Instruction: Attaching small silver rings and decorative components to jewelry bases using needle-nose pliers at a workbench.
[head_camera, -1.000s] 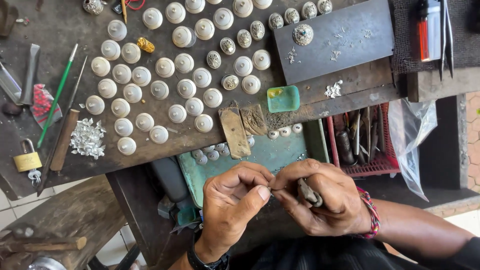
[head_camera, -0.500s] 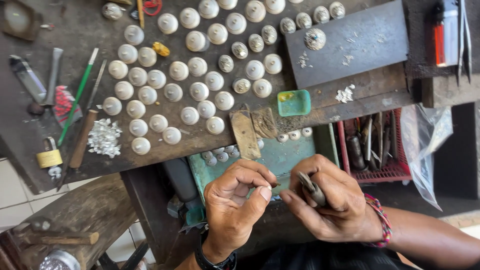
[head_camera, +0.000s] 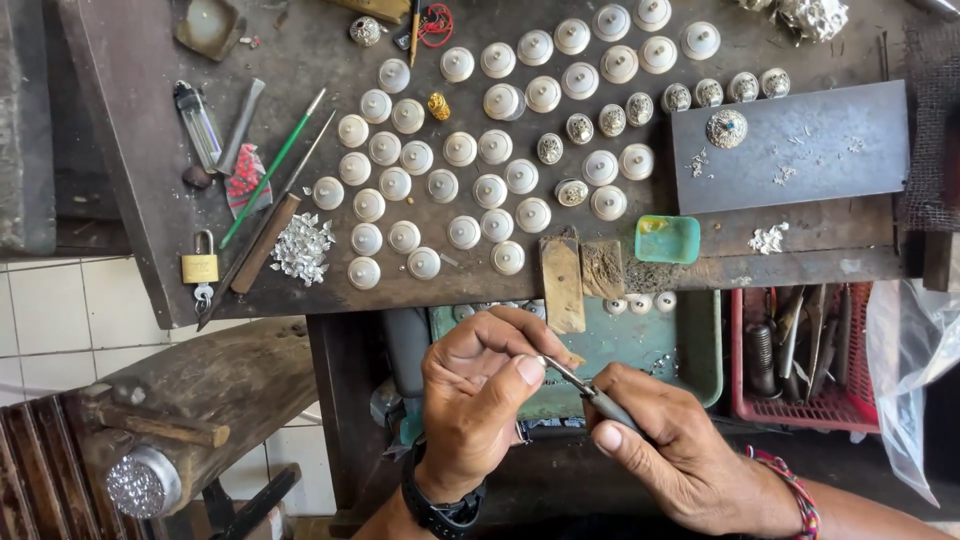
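Low in the frame, just below the worktop (head_camera: 150, 250) edge and over the teal tray (head_camera: 690, 350), your right hand (head_camera: 680, 455) has its fingers wrapped around slim metal pliers (head_camera: 590, 392), grey-handled and narrowing to a fine tip. Your left hand (head_camera: 475, 395) pinches thumb and fingers together at that tip; whatever sits between them is too small to tell.

A small craft workshop, by the look of it a silversmith's bench. The scarred dark workbench (head_camera: 130, 150) carries rows of white domed caps (head_camera: 460, 150), a heap of silver scraps (head_camera: 302, 246), a brass padlock (head_camera: 200, 266) and a green-handled tool (head_camera: 270, 170). Below hang a teal tray (head_camera: 690, 350) and a red basket of hand tools (head_camera: 800, 350).
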